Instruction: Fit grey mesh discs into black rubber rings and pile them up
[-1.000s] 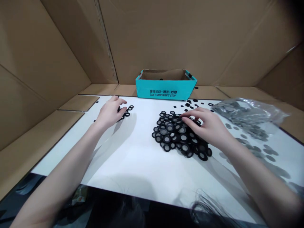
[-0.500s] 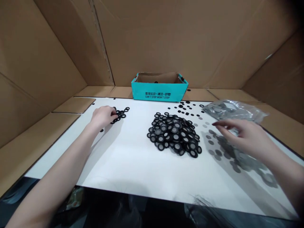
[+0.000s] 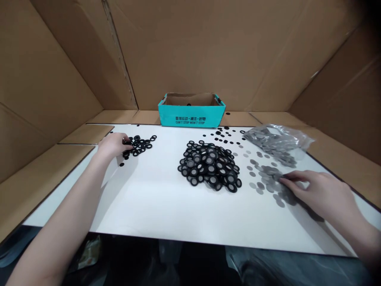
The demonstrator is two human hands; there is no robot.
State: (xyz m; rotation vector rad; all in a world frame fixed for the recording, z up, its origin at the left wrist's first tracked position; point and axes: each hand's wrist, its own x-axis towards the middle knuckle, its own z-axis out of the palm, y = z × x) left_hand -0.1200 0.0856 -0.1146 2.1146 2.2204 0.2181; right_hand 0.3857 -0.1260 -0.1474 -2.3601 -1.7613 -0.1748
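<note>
My left hand [image 3: 112,145] is at the left, its thumb and fingers closed around black rings at the edge of a small pile of black rings [image 3: 142,146]. My right hand [image 3: 323,191] reaches in from the right, with thumb and forefinger pinched on a thin grey disc in a loose spread of grey discs [image 3: 269,174]. The palm and wrist hide part of that spread. Between my hands lies a large heap of black rings with grey discs set in their centres [image 3: 210,165].
Behind the heap stands a turquoise open box [image 3: 192,115] with printed lettering. A clear plastic bag [image 3: 276,141] of grey discs lies at the back right. Small black discs [image 3: 225,135] are scattered near the box. Cardboard walls [image 3: 196,47] enclose the white table [image 3: 166,210].
My right hand has come down from near the bag onto the grey discs and closed on one. My left hand stays at the black rings. The whole view has shifted slightly.
</note>
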